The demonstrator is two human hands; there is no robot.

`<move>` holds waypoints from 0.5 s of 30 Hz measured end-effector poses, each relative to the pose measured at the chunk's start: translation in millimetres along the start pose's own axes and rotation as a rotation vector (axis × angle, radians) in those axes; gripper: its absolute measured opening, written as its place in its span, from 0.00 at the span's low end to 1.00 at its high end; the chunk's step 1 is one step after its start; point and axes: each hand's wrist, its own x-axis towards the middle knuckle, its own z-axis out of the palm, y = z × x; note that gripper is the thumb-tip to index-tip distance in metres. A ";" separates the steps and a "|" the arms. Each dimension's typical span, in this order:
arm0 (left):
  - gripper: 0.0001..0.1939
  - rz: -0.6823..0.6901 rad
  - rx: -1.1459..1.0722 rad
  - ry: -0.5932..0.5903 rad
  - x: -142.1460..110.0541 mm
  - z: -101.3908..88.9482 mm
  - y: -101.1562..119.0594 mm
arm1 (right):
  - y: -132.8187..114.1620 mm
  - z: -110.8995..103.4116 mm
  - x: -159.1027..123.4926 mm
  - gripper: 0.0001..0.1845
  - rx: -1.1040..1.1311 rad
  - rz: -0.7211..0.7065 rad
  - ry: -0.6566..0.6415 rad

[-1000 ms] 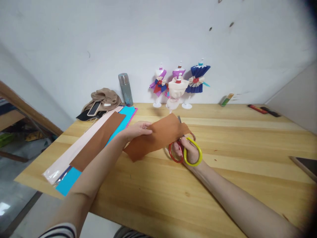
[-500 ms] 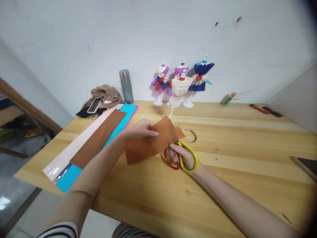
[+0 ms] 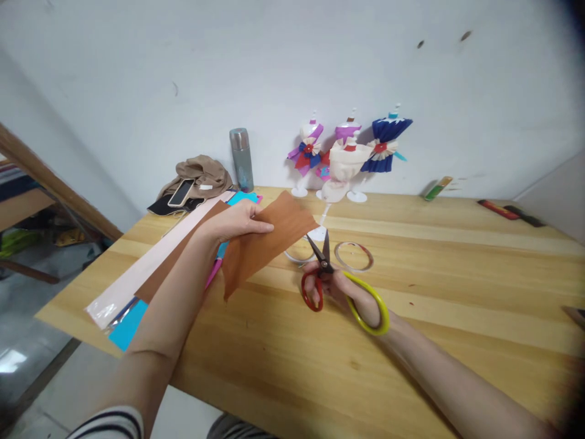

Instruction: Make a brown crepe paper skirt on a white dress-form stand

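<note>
Logger: Head view. Report the state of each hand.

Operator: I read the left hand (image 3: 235,222) as clamped on a brown sheet (image 3: 290,219), thumb on its face. The right hand (image 3: 340,285) is closed on scissors (image 3: 325,266), fingers through the red loop and thumb side through the yellow one. The blades stand apart.

Logger: State the sheet's position and axis.

Operator: It is raised over the table (image 3: 274,353), ahead of the right hand and to its left. Its long axis slants from the near left to the far right. The left hand holds its upper left part; the right corner points toward the scissors. The tip of the left blade is just beside that corner. The view is soft there, so contact is perhaps absent, but I cannot confirm it.

Logger: Which hand is nearer that corner?

Operator: The right, by way of the blades. I log the left hand farther back along the sheet.

Logger: Surface and room?

Operator: Wooden top, bare in front of both wrists. A flat ring (image 3: 371,262) lies just beyond the scissors. Under the left forearm I note another brown strip (image 3: 178,250) on a pale sheet (image 3: 137,277) and a blue sheet (image 3: 128,329). Dressed figures (image 3: 386,131) and a flask (image 3: 242,161) stand near the wall (image 3: 274,61).
</note>
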 end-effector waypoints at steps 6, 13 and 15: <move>0.17 0.060 -0.155 0.006 -2.1 17.8 7.0 | -5.8 1.5 -2.6 0.25 -0.144 -0.116 0.119; 0.20 0.122 -0.387 -0.003 9.2 49.5 -0.2 | -8.3 14.3 7.5 0.27 -0.077 -0.252 0.332; 0.23 0.108 -0.474 -0.003 16.9 59.7 -7.9 | -11.2 15.1 9.5 0.26 -0.089 -0.254 0.357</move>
